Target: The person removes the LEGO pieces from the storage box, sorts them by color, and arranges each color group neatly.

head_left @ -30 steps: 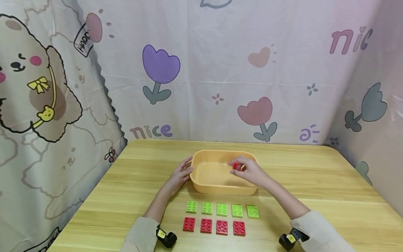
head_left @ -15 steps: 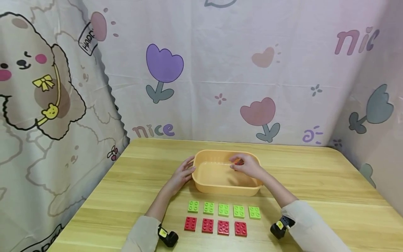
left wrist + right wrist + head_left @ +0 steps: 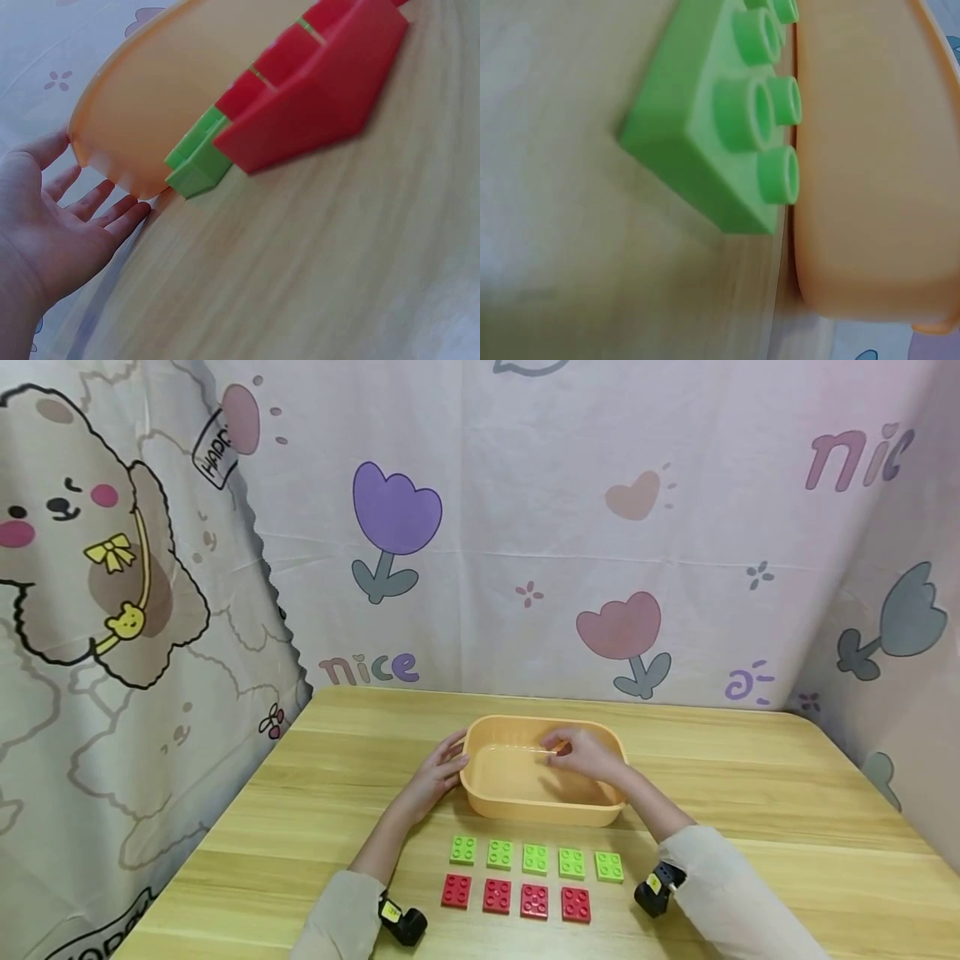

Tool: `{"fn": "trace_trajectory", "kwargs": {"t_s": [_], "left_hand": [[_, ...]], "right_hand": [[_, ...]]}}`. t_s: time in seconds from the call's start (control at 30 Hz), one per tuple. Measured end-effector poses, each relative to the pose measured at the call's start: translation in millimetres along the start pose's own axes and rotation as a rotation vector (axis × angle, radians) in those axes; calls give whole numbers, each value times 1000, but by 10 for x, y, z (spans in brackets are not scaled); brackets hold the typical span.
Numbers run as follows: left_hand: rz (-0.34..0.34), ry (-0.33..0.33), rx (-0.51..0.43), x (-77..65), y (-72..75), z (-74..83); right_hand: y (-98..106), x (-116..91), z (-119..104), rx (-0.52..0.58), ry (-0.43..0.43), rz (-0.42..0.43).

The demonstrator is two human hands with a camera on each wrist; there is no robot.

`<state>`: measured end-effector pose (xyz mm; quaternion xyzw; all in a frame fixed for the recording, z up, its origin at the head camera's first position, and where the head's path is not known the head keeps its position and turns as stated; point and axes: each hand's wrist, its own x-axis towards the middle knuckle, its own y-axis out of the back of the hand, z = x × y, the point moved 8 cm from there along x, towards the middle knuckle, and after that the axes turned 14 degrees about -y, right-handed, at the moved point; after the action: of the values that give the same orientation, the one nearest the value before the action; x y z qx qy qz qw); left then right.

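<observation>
A light-orange plastic bin stands on the table. My left hand rests against its left end, fingers spread and fairly straight, as the left wrist view also shows. Over the bin's inside, toward its right, my right hand pinches a red toy brick, mostly hidden by the fingers. Several green bricks lie in a row in front of the bin, studs up. Nearer me is a row of several red bricks. The right wrist view shows a green brick but not the hand.
The wooden table reaches back to a printed cloth hung behind and at both sides. Black cameras are strapped at the wrists, the left camera close to the red row.
Within the bin, my right hand has lowered slightly, and less of its red brick shows. The left hand stays at the bin's left end. The head view has shifted slightly.
</observation>
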<state>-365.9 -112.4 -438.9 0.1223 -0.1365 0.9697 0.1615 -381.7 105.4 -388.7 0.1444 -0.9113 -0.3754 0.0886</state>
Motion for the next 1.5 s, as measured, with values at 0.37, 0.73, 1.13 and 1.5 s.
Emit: {"fn": "trace_trajectory", "kwargs": {"t_s": [0.37,0.73,1.13,1.5], "left_hand": [[10,8,-11,-4,-4,-19],[-9,-7,-4,0,-2,-7],[-11,-9,-11,-5,10,10],[-21,-15,2,-2,-11,8]], "right_hand": [[-151,-10,-112,39,84,-118],[-21,16,14,93,-43,2],[-62,42,127,95,-138,-44],[-133,23,169,-38,-91,-102]]}}
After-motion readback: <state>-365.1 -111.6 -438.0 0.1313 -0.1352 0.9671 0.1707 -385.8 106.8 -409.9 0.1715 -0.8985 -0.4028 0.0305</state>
